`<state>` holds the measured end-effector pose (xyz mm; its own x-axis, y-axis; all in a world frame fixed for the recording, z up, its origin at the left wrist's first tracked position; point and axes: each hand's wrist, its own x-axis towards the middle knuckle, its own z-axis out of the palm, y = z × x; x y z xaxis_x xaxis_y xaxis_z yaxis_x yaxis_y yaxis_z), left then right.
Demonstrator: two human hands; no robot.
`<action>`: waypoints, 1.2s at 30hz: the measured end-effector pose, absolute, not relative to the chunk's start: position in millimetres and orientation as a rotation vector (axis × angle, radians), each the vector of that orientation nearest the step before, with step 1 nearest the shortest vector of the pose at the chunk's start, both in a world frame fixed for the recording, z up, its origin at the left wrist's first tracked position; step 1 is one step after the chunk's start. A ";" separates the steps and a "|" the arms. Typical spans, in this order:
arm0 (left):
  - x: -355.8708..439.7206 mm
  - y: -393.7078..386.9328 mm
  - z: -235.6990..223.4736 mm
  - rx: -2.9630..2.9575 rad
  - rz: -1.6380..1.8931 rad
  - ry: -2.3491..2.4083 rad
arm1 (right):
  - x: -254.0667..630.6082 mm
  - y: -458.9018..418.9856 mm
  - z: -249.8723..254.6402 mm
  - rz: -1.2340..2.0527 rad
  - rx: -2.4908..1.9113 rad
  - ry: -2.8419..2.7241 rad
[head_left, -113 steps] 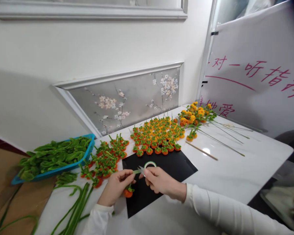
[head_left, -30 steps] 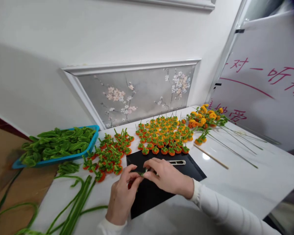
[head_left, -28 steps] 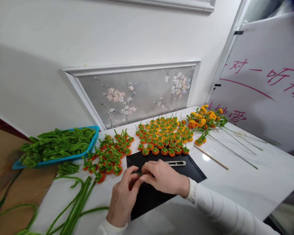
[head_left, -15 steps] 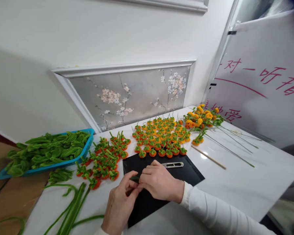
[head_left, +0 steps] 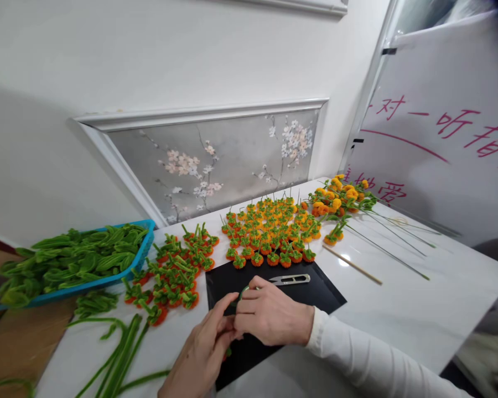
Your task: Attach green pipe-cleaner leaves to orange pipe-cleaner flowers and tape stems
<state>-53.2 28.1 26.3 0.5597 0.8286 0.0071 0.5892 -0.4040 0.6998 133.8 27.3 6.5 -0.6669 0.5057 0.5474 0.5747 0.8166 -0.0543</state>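
Observation:
My left hand [head_left: 201, 348] and my right hand [head_left: 268, 312] meet over a black mat [head_left: 327, 290], fingers pinched together. Between their fingertips a thin curved green strip [head_left: 244, 291] shows; most of it is hidden. Below the left fingers peeks a bit of a small green and red pipe-cleaner flower [head_left: 227, 354], largely covered by the hand. Just beyond the right hand, thread snips [head_left: 290, 279] lie on the mat. Rows of orange and yellow pipe-cleaner flowers [head_left: 269, 232] with green tops stand behind the mat.
A blue basket [head_left: 139, 264] of green pipe-cleaner leaves is at the left. More orange flowers [head_left: 174, 276] and long green pipe cleaners [head_left: 122, 359] lie left of my hands. To the right are a wooden stick [head_left: 352, 265] and stemmed yellow flowers [head_left: 342, 196]. A wall stands behind the table.
The left hand has turned slightly and the fingertips have shifted. The curved green strip and the green and red bit below the left hand now show. The view has moved a little.

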 end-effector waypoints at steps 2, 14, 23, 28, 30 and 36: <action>-53.4 29.3 23.8 2.165 0.514 1.145 | 132.5 27.2 6.1 -0.184 -0.853 -2.411; -50.1 31.5 24.6 2.199 0.615 1.243 | 134.0 25.7 12.2 -0.282 -0.880 -2.466; -56.7 29.3 29.9 2.192 0.498 1.170 | 136.3 25.1 13.7 -0.231 -0.744 -2.540; -57.7 31.8 25.5 2.209 0.533 1.155 | 136.3 23.5 16.3 -0.251 -0.835 -2.576; -56.1 33.1 25.5 2.217 0.573 1.179 | 136.2 23.6 16.2 -0.245 -0.887 -2.577; -50.7 33.1 25.4 2.204 0.593 1.234 | 135.7 24.0 14.7 -0.216 -0.959 -2.573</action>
<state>-50.7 33.1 25.4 0.4834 0.8682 0.1125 0.6303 -0.4343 0.6435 135.7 24.0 14.7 -0.6924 0.5970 0.4051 0.6563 0.7544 0.0100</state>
